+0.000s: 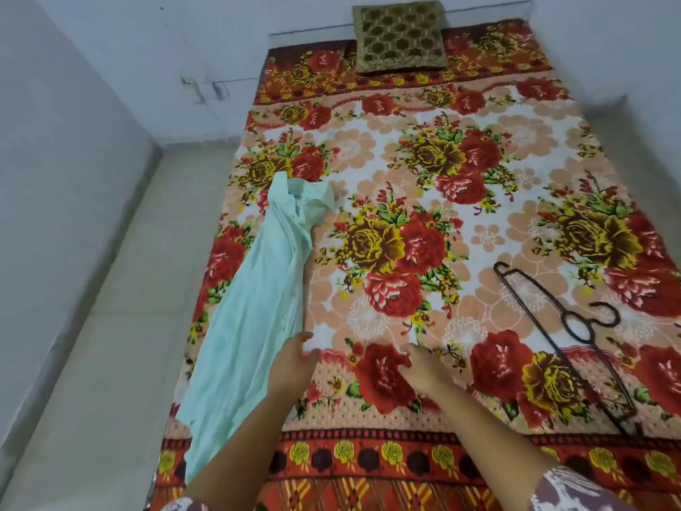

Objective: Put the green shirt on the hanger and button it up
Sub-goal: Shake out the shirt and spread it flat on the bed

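Currently, the left hand rests at the right edge of the green shirt, fingers loosely apart, touching the fabric without gripping it. The right hand lies on the bed cover, fingers curled loosely, holding nothing. Both forearms extend forward from the near edge. The shirt lies bunched lengthwise along the bed's left edge; the hanger lies near the right edge.

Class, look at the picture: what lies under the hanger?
Only the floral blanket shows under the hanger, visible through its open frame. Whatever lies beneath the blanket is covered and cannot be seen.
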